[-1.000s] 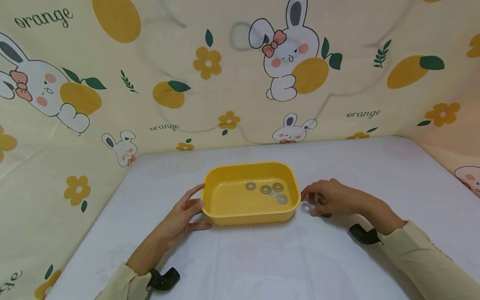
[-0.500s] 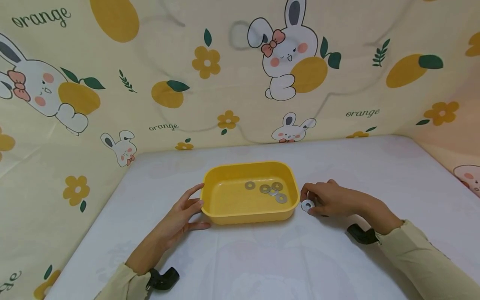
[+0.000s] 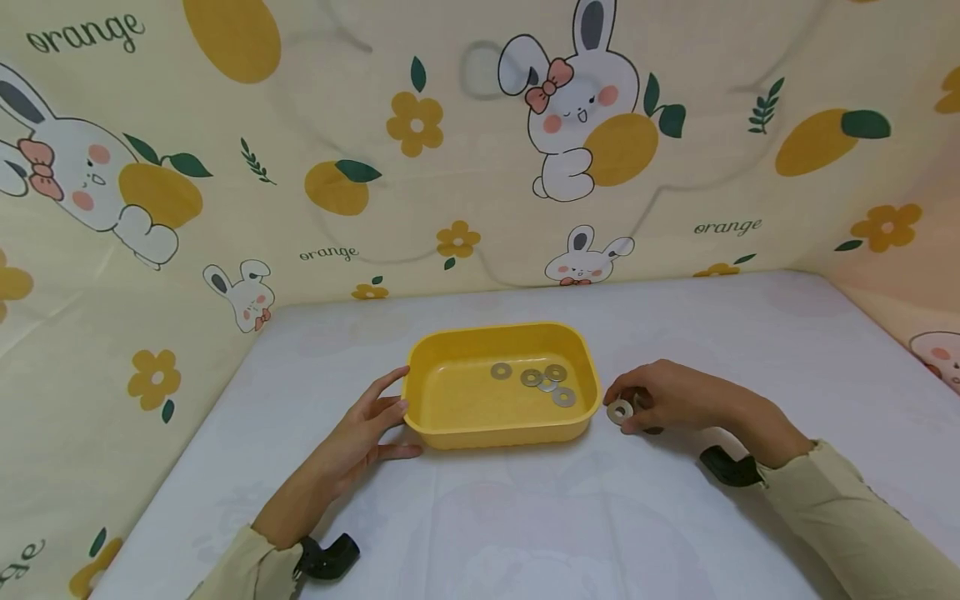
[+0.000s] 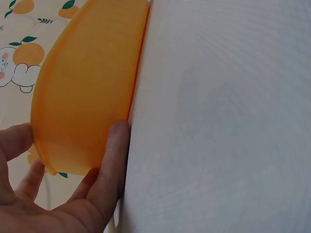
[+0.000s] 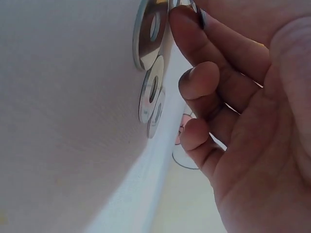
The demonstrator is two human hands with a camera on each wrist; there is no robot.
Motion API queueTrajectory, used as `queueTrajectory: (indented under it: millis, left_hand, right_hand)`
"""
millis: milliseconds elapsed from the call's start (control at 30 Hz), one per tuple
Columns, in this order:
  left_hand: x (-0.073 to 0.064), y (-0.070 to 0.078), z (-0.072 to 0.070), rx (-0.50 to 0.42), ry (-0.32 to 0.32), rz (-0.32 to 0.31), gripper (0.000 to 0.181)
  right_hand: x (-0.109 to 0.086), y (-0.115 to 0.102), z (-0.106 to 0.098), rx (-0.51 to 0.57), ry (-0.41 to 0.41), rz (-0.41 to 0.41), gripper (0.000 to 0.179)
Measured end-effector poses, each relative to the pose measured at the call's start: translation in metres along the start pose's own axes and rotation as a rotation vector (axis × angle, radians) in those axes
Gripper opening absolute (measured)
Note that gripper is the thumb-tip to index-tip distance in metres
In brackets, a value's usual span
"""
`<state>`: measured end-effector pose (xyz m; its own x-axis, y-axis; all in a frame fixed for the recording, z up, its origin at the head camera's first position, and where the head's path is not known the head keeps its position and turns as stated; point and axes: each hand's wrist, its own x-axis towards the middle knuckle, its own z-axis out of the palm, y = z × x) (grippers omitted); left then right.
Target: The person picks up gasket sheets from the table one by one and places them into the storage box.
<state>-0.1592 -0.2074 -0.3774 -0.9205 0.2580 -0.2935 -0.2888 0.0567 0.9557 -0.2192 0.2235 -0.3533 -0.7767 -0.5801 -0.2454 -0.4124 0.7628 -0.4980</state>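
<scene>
A yellow plastic tub (image 3: pixel 480 436) stands on the table with several flat metal washers (image 3: pixel 564 397) at the right of its floor. My left hand (image 3: pixel 363 433) rests against its left end; the left wrist view shows extended fingers touching the yellow wall (image 4: pixel 87 87) and rim. Just right of the tub, my right hand (image 3: pixel 678 398) pinches a washer (image 3: pixel 620 412) between thumb and fingertips. More washers lie under that hand; in the right wrist view a large washer (image 5: pixel 144 41) and a smaller washer (image 5: pixel 145 99) show beside the curled fingers (image 5: pixel 199 82).
A white cloth (image 3: pixel 517 517) covers the table. Behind and at the sides hangs a cream fabric (image 3: pixel 420 192) printed with rabbits and oranges. Black devices sit at both wrists, the right one (image 3: pixel 727 467) close above the cloth.
The washer at my right fingertips has shifted slightly right and now looks tilted, where it lay flat a second ago. My left hand and the tub have stayed in place.
</scene>
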Motion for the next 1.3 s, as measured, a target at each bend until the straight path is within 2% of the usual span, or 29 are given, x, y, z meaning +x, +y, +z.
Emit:
queueTrajectory:
  millis: [100, 333, 467, 833, 1067, 1300]
  left_hand:
    - [0.0, 0.0, 0.0, 0.001, 0.002, -0.004, 0.055]
    - [0.0, 0.0, 0.0, 0.0, -0.003, 0.003, 0.055]
    - [0.0, 0.0, 0.0, -0.002, -0.006, 0.004, 0.055]
    - [0.001, 0.0, 0.001, 0.005, 0.006, 0.005, 0.055]
    - [0.001, 0.0, 0.001, 0.001, 0.007, 0.002, 0.055]
    - [0.002, 0.0, 0.0, 0.004, 0.009, -0.001, 0.055]
  right_hand:
    - [0.0, 0.001, -0.001, -0.02, 0.023, -0.004, 0.036]
    - [-0.002, 0.001, -0.005, -0.026, 0.109, 0.043, 0.038]
    - [-0.004, 0.0, -0.007, -0.033, 0.174, 0.021, 0.04]
    - [-0.01, 0.003, -0.01, -0.023, 0.355, -0.105, 0.036]
    - [-0.012, 0.005, -0.011, -0.025, 0.398, -0.169, 0.036]
    - [-0.012, 0.005, -0.013, 0.022, 0.434, -0.279, 0.031]
